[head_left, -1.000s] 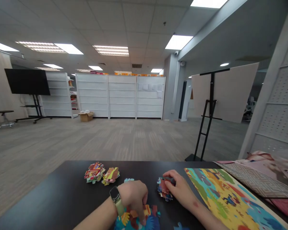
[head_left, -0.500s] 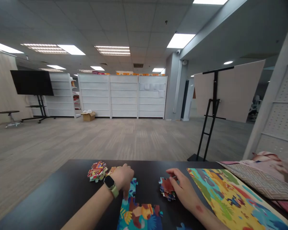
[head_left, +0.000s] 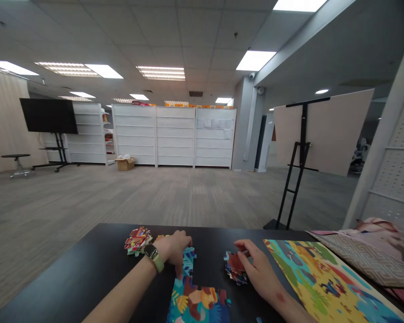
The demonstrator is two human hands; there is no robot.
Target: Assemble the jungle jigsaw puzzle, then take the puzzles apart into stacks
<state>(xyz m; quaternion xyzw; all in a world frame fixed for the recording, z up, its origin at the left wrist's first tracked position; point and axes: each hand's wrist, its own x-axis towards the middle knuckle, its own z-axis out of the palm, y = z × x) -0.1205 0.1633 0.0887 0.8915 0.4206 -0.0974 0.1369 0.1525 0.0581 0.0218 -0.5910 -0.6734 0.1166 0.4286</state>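
Currently, the puzzle [head_left: 199, 301] is touched by the curled left hand [head_left: 173, 248], hold unclear, and the piece pile [head_left: 234, 268] flanked by the loosely parted right hand [head_left: 257, 267]; distant sheets [head_left: 207, 123] are unreadable.

On the dark table [head_left: 70, 278], the left hand [head_left: 174, 249], with a watch [head_left: 151, 251] at its wrist, has its fingers over the far end of a partly joined jigsaw [head_left: 202, 307]. The right hand [head_left: 258, 271] rests, fingers loosely curved, at a stack of reddish pieces [head_left: 234, 264]. A heap of pieces [head_left: 138, 240] lies farther left; a bright picture sheet [head_left: 326, 278] lies right. Beyond stand white shelves [head_left: 175, 134], a black screen [head_left: 49, 116] and a pale board [head_left: 333, 134] on a black stand [head_left: 291, 190].
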